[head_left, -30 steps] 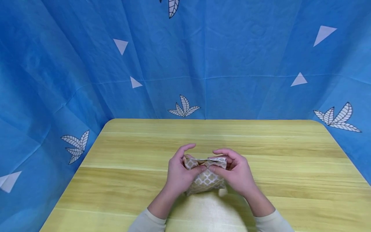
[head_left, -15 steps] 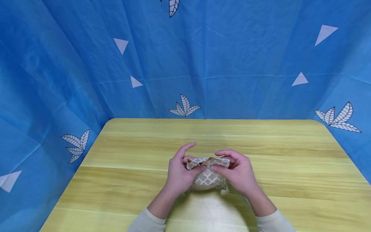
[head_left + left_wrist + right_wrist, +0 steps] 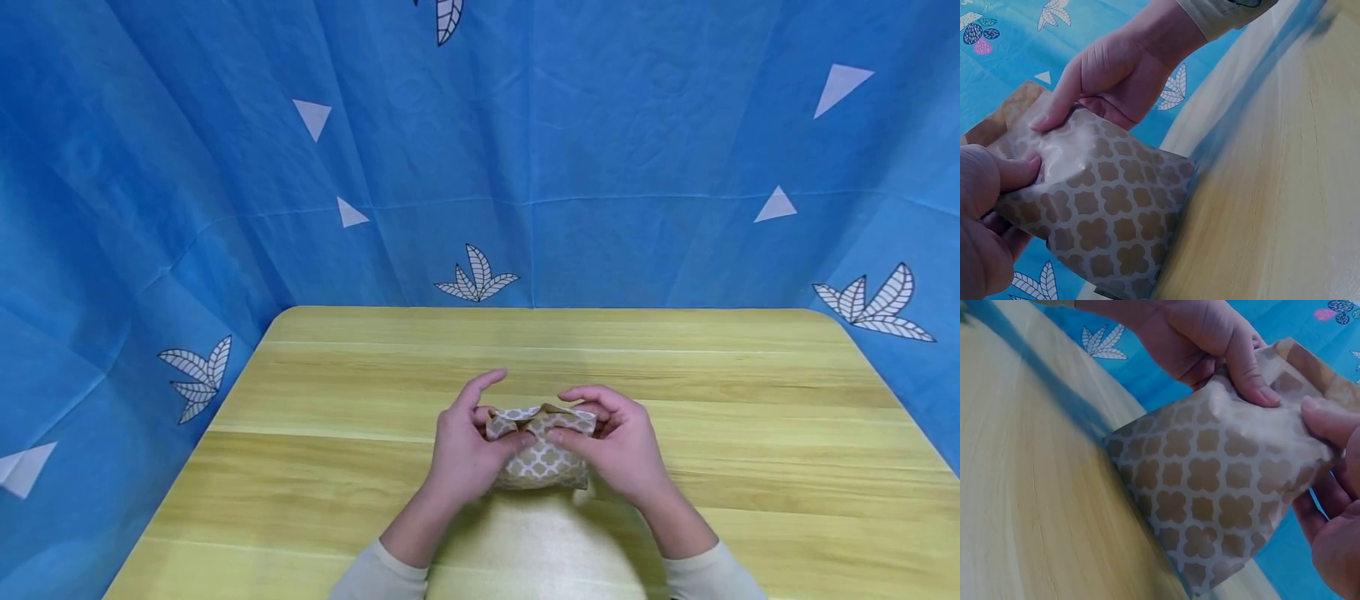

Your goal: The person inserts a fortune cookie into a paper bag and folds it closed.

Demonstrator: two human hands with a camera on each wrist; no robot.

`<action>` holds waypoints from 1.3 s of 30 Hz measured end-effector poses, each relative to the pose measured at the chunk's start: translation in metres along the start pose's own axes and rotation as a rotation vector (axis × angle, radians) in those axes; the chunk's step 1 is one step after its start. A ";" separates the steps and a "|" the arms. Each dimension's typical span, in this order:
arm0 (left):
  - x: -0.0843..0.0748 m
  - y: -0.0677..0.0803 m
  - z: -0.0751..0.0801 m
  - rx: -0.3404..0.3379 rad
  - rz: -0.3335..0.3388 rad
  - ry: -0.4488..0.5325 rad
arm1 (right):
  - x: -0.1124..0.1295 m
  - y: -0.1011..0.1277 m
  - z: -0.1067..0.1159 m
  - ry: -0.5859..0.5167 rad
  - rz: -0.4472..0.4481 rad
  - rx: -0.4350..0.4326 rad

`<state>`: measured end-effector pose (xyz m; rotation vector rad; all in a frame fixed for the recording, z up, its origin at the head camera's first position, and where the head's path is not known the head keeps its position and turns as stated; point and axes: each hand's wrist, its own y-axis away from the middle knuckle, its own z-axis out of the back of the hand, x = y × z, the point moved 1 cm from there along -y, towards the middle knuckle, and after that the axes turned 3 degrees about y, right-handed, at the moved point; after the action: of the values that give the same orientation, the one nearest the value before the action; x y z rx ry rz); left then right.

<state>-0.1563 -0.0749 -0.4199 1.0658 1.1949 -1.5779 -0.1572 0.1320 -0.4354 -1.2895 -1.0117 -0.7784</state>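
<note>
From the head view, both hands meet over a small paper bag (image 3: pixel 538 458) printed in a tan-and-white quatrefoil pattern, held at the near middle of the bench (image 3: pixel 750 417), its lower edge close to the wood. The left hand (image 3: pixel 465 454) pinches the bag's upper left part, thumb in front and fingers curled behind, with the index finger raised clear above it. The right hand (image 3: pixel 618 450) pinches the upper right part in the same way, thumb on the front face.

The wrist views add detail the head camera lacks. In the left wrist view the right hand's thumb presses a crease into the bag's front, and a plain brown inner flap shows at the mouth. In the right wrist view the left thumb bears down on the crumpled top while the bag's bottom corner hangs at the bench edge.

The bench is pale yellow-green wood grain with rounded corners. Behind and beside it hangs a blue cloth backdrop (image 3: pixel 600 150) printed with white triangles and leaf sprigs.
</note>
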 end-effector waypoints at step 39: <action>0.003 -0.002 0.002 -0.025 0.094 -0.053 | -0.002 0.001 0.004 0.150 -0.086 -0.082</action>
<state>-0.1593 -0.0767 -0.4223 1.0426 1.1100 -1.5064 -0.1574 0.1360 -0.4382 -1.2440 -0.9275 -0.9769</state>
